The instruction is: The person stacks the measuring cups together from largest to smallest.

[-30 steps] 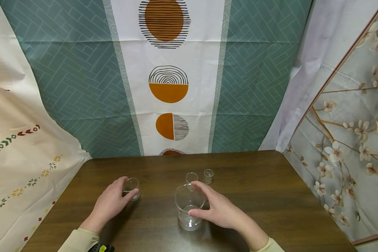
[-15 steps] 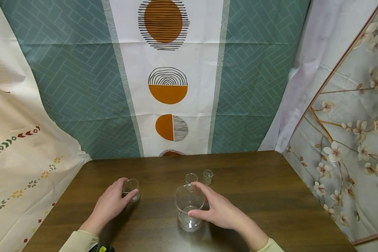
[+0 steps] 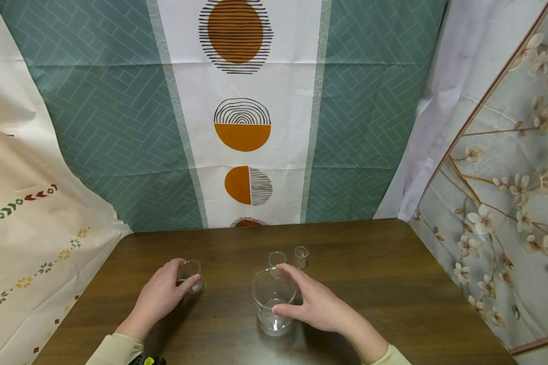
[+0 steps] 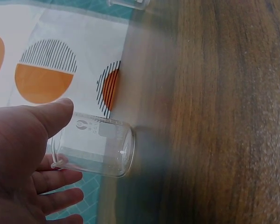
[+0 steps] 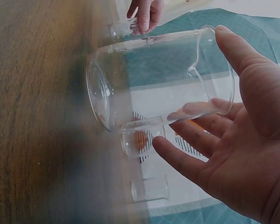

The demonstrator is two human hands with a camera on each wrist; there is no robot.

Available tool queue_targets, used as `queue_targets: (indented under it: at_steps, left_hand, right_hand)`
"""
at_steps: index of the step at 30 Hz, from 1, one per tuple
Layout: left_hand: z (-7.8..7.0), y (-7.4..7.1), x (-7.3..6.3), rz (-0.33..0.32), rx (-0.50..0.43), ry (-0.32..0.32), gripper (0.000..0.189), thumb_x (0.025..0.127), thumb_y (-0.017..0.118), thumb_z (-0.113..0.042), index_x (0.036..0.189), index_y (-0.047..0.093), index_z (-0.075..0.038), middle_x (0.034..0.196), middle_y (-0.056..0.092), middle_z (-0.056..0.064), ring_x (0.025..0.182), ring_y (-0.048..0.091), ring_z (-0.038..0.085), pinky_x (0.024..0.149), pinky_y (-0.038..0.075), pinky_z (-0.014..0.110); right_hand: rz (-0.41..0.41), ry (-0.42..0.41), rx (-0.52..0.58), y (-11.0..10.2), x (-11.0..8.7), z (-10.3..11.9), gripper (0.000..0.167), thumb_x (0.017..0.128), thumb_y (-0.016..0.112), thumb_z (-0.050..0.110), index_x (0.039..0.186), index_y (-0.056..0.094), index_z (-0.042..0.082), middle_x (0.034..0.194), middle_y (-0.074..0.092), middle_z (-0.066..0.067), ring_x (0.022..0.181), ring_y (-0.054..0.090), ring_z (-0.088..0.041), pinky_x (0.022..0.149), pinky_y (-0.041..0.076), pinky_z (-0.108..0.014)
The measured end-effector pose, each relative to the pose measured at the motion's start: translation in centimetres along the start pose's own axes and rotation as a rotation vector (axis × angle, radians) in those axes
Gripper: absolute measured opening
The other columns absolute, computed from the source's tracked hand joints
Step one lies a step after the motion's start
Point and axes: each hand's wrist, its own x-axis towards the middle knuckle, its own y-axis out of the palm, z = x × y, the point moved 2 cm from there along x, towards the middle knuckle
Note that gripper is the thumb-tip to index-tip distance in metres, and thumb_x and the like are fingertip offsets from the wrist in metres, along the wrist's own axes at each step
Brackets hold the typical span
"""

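Note:
My left hand (image 3: 160, 296) holds a small glass beaker (image 3: 192, 268) at the left of the table, thumb on the near side and fingers on the far side. In the left wrist view that beaker (image 4: 95, 144) has printed marks on its wall, and the other fingers are spread apart. My right hand (image 3: 319, 304) holds a large glass beaker (image 3: 274, 291) near the table's middle, with thumb and fingers about its upper part. Seen from the right wrist, the large beaker (image 5: 149, 70) has a pouring lip and nothing visible inside. Both beakers stand upright.
Behind the large beaker stands a smaller glass beaker (image 3: 277, 258), partly hidden by it. A tiny beaker (image 3: 301, 257) is just to its right. Patterned cloth (image 3: 361, 126) hangs along the back edge of the brown wooden table (image 3: 383, 284), with more cloth at both sides.

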Motion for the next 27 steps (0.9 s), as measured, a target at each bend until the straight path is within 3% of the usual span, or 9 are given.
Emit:
queue_targets:
  at_steps: [15,27]
  left_hand:
    - [-0.2,0.1,-0.1,-0.026,0.002,0.030,0.069,0.104,0.078,-0.046,0.140,0.059,0.009,0.136,0.067,0.031,0.122,0.065,0.050,0.098,0.054,0.067]
    - [-1.1,-0.1,-0.4,-0.061,-0.009,0.056,0.070,0.104,0.076,-0.050,0.141,0.059,0.008,0.139,0.067,0.029,0.126,0.064,0.051,0.099,0.053,0.067]
  right_hand:
    - [0.000,0.001,0.008,0.0,0.0,0.0,0.083,0.096,0.080,0.065,0.164,0.042,0.036,0.159,0.057,0.009,0.141,0.059,-0.022,0.108,0.053,-0.057]
    - [-0.001,-0.006,0.007,0.0,0.0,0.1,0.084,0.097,0.079,0.064,0.165,0.043,0.029,0.160,0.057,0.010,0.142,0.059,-0.021,0.110,0.052,-0.058]
